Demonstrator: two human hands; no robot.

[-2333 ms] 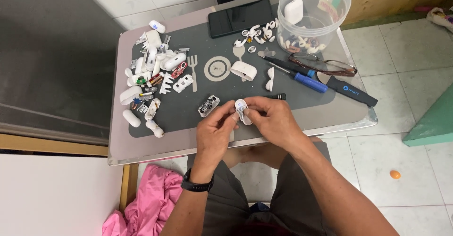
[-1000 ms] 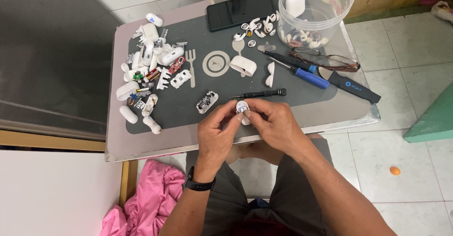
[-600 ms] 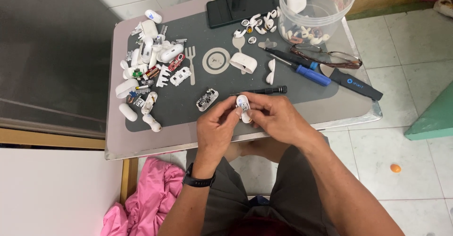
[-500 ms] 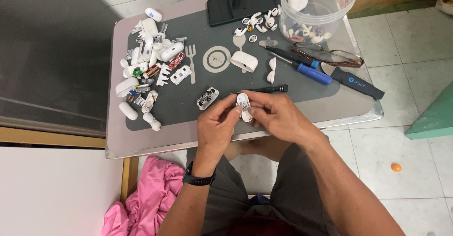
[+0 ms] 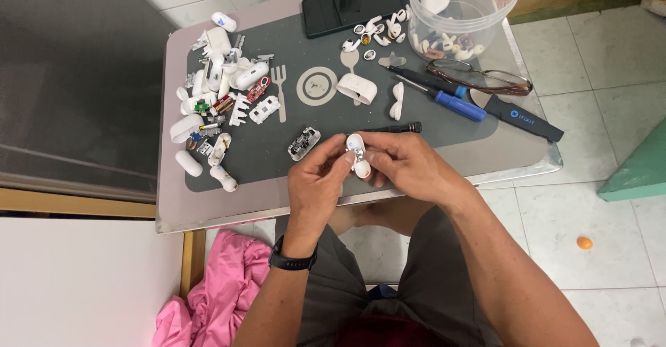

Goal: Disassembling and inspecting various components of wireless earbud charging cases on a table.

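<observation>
The hands (image 5: 368, 170) hide most of the small white part (image 5: 358, 154) they pinch.

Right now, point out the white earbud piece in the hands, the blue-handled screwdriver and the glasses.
white earbud piece (image 5: 357, 154), head view, on its rounded shell between the fingers.
blue-handled screwdriver (image 5: 459, 105), head view, on the blue grip.
glasses (image 5: 510, 82), head view, on the right lens.
</observation>
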